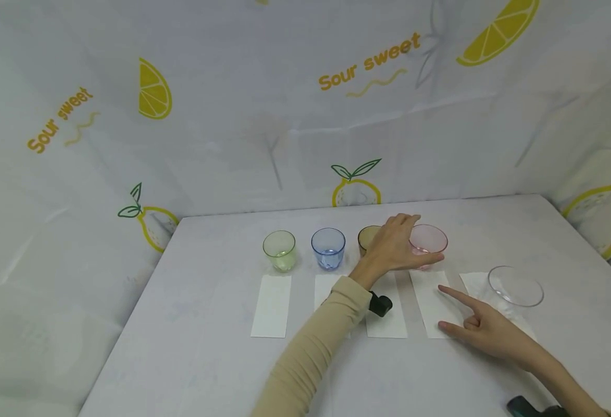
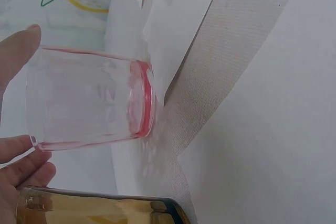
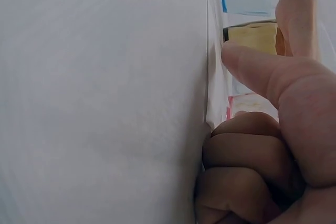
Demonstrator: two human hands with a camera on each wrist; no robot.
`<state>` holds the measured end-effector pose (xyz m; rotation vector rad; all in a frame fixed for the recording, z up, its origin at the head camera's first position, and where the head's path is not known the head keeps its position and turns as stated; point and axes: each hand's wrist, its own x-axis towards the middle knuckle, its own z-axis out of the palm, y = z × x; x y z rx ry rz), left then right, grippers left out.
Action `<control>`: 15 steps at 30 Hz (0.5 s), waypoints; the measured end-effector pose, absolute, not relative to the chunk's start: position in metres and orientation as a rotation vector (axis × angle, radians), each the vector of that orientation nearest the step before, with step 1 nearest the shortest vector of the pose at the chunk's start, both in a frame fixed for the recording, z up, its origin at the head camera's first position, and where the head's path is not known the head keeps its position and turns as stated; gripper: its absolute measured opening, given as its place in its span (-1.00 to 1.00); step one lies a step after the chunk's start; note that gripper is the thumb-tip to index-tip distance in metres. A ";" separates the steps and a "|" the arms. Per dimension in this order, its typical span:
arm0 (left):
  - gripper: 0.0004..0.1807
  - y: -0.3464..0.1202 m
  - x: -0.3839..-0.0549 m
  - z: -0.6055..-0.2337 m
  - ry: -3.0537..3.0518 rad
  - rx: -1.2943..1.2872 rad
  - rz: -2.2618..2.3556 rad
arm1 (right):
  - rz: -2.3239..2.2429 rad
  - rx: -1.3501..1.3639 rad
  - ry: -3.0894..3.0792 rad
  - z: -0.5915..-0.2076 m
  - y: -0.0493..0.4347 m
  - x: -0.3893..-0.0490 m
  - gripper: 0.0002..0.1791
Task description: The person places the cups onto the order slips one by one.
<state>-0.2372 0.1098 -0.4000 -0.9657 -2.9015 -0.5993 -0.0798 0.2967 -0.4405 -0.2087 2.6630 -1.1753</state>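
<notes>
My left hand [image 1: 395,246] reaches over a pink glass [image 1: 428,238], fingers spread about its rim. In the left wrist view the thumb [image 2: 21,51] stands just off one side of this pink glass [image 2: 94,98], and the fingertips are right at the other side of the rim. An amber glass [image 1: 368,234] is partly hidden behind the left hand. My right hand [image 1: 493,330] rests low over a white paper strip [image 1: 432,304], index finger and thumb extended, the other fingers curled with nothing visible in them.
A green glass [image 1: 279,250] and a blue glass [image 1: 328,249] stand in the same row to the left. A clear glass [image 1: 515,286] stands at the right, above another paper strip. More white strips [image 1: 271,307] lie before the glasses. A lemon-print curtain [image 1: 232,116] hangs behind the table.
</notes>
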 end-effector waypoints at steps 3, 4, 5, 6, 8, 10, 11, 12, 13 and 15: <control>0.02 0.110 -0.237 -0.400 -2.901 -0.969 -0.585 | -1.166 -0.200 2.657 -0.441 0.296 -0.080 -0.15; 0.02 0.110 -0.237 -0.400 -2.903 -0.970 -0.580 | -1.164 -0.204 2.658 -0.441 0.296 -0.080 -0.15; 0.02 0.111 -0.237 -0.400 -2.905 -0.972 -0.574 | -1.160 -0.197 2.658 -0.441 0.296 -0.080 -0.15; 0.02 0.111 -0.237 -0.400 -2.907 -0.974 -0.569 | -1.157 -0.192 2.656 -0.441 0.296 -0.080 -0.15; 0.01 0.111 -0.237 -0.400 -2.908 -0.973 -0.554 | -1.150 -0.201 2.666 -0.442 0.296 -0.080 -0.16; 0.00 0.111 -0.237 -0.400 -2.910 -0.968 -0.549 | -1.143 -0.202 2.674 -0.443 0.296 -0.081 -0.16; 0.00 0.111 -0.237 -0.400 -2.911 -0.967 -0.544 | -1.137 -0.200 2.679 -0.443 0.296 -0.081 -0.16; -0.01 0.111 -0.237 -0.400 -2.910 -0.966 -0.539 | -1.135 -0.208 2.683 -0.443 0.296 -0.081 -0.17; -0.01 0.111 -0.237 -0.400 -2.913 -0.965 -0.535 | -1.133 -0.209 2.685 -0.443 0.296 -0.081 -0.17; -0.02 0.111 -0.236 -0.400 -2.915 -0.968 -0.537 | -1.135 -0.213 2.686 -0.443 0.296 -0.081 -0.17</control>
